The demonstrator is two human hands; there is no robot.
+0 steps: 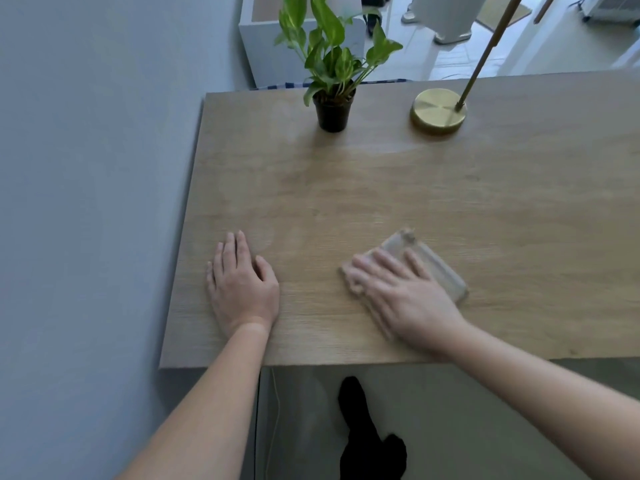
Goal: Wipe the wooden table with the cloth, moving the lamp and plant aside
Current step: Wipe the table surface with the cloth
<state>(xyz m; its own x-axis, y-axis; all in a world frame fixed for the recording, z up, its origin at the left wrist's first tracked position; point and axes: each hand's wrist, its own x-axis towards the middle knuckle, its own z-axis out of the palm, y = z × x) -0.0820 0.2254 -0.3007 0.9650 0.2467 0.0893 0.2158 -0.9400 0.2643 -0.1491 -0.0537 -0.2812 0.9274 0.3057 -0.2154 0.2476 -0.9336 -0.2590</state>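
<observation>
Wiping the near bench [381, 188]: right hand [398, 289] spread flat on the cloth [433, 265] (blurred), left hand [242, 285] flat. Next, shifting plant [334, 109] and lamp [438, 110].

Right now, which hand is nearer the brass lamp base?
Right. The right hand, flat on the cloth, is nearly in line with the lamp base, nearer the front edge of the table. The left hand rests flat well off to the lamp base's left.

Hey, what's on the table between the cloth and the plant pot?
Nothing: in the head view, only bare wooden table stretches between the cloth, pressed under the right hand, and the plant pot.
</observation>
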